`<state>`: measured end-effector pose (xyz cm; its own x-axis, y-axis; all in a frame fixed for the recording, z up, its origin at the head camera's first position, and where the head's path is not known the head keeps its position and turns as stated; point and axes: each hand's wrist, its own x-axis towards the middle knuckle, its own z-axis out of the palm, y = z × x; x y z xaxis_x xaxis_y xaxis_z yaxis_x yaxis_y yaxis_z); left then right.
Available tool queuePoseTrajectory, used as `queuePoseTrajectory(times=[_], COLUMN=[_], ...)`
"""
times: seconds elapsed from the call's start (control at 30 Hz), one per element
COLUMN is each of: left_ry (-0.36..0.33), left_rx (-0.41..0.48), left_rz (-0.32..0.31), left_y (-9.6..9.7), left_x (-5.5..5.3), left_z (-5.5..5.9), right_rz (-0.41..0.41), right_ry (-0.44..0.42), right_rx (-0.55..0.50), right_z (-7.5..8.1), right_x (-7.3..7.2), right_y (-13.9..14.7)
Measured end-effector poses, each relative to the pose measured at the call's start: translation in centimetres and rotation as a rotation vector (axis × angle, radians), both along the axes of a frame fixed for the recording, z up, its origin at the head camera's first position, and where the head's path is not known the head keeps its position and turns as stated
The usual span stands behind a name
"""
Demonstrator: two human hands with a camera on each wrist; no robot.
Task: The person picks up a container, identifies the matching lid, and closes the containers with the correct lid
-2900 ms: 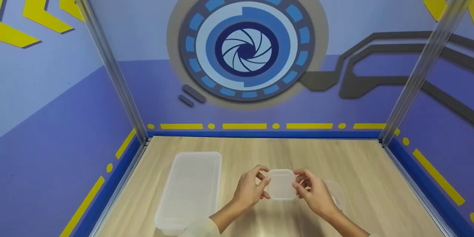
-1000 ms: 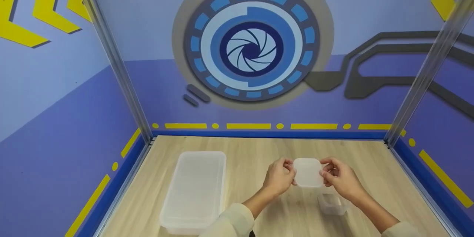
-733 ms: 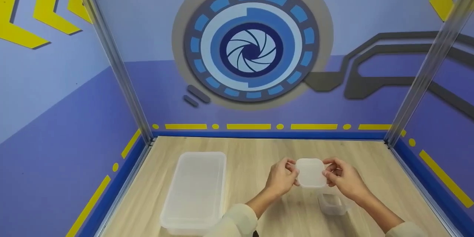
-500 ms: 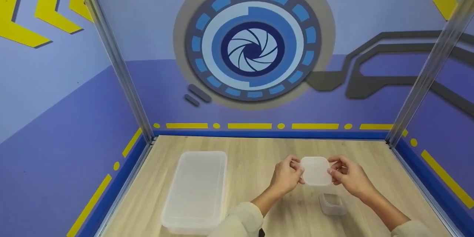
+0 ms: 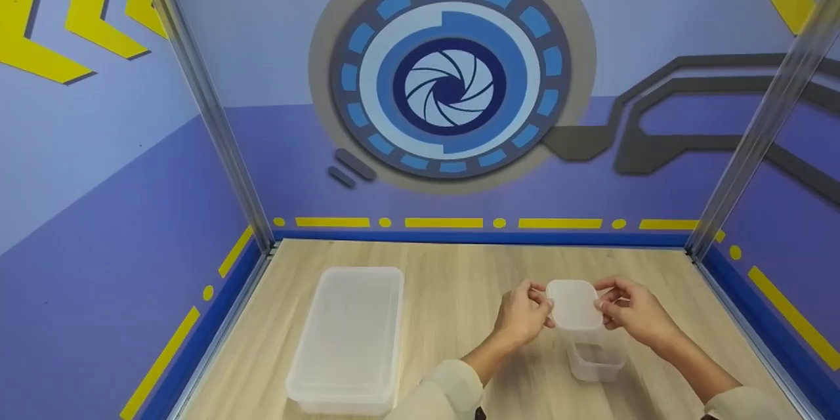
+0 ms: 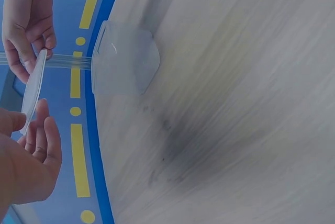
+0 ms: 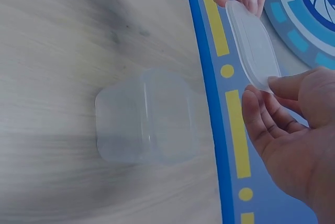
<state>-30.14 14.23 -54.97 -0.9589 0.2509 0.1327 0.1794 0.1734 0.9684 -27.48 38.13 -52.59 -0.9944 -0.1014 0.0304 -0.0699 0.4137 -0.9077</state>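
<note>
A small frosted plastic lid point(image 5: 575, 305) is held up between both hands, square with rounded corners. My left hand point(image 5: 523, 316) pinches its left edge between thumb and fingers; my right hand point(image 5: 638, 315) pinches the right edge in the same way. Below it, on the table, a small clear plastic container point(image 5: 596, 364) stands without a lid, its far part overlapped by the lid in the head view. Seen from the right wrist, the lid point(image 7: 254, 46) is tilted and clear of the container point(image 7: 149, 116). The left wrist view shows the lid point(image 6: 34, 90) nearly edge-on.
A large frosted rectangular box point(image 5: 348, 335) with its lid on lies at the left of the wooden table point(image 5: 453, 315). Blue panel walls point(image 5: 262, 164) with metal corner posts point(image 5: 748, 105) enclose the table at the back and sides.
Both hands have carried the lid to the right, from beside the small container to above it in the head view. The grip on its edges stays the same. The large box stays put.
</note>
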Motion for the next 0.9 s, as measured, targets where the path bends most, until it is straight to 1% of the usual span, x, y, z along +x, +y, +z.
queuePoseTrajectory(times=[0.17,0.4,0.67,0.8,0.9], left_ry=[-0.028,-0.079,-0.139,-0.138,-0.11], left_rx=[0.024,0.033,0.008,-0.022,-0.038], left_rz=[-0.024,-0.022,-0.004,-0.012,-0.03], left_y=[0.3,1.0,2.0,2.3,2.5], left_x=[0.2,0.4,1.2,1.4,1.5], left_z=[-0.5,-0.5,-0.9,-1.3,-1.6], right_rz=[0.021,0.058,0.033,0.034,0.051], right_ry=[-0.031,-0.048,-0.071,-0.093,-0.104], right_rx=[0.015,0.024,0.067,0.086,0.09], right_z=[-0.5,-0.6,-0.7,-0.8,-0.9], right_x=[-0.2,-0.1,0.1,0.1,0.1], right_y=[0.6,1.5,2.2,2.7,3.0])
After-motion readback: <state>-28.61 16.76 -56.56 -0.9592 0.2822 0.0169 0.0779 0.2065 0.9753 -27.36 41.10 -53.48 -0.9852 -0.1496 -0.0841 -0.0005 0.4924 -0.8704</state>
